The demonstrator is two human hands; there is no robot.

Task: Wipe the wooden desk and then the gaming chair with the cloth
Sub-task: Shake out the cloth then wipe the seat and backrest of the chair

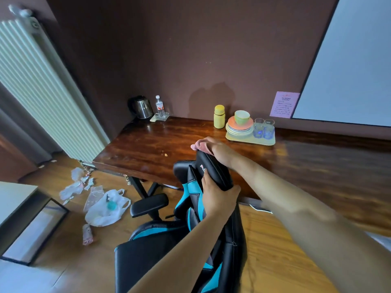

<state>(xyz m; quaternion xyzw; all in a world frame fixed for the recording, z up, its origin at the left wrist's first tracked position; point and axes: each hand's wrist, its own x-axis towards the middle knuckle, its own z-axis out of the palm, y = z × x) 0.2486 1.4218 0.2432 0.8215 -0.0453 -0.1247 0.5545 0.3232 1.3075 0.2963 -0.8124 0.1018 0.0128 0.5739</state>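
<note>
A black and blue gaming chair (148, 259) stands in front of the dark wooden desk (152, 144), its back towards me. My left hand (218, 197) grips the side of the chair's headrest (211, 168). My right hand (220, 151) presses a pink cloth (200, 144) onto the top edge of the headrest; only a small bunch of the cloth shows past my fingers.
On the desk stand a steel kettle (142, 107), a water bottle (160, 106), a yellow jar (219, 116) and a tray (249, 140) with plates, a cup and glasses. Plastic bags and litter (105, 206) lie on the wooden floor at left. A radiator (42, 89) lines the left wall.
</note>
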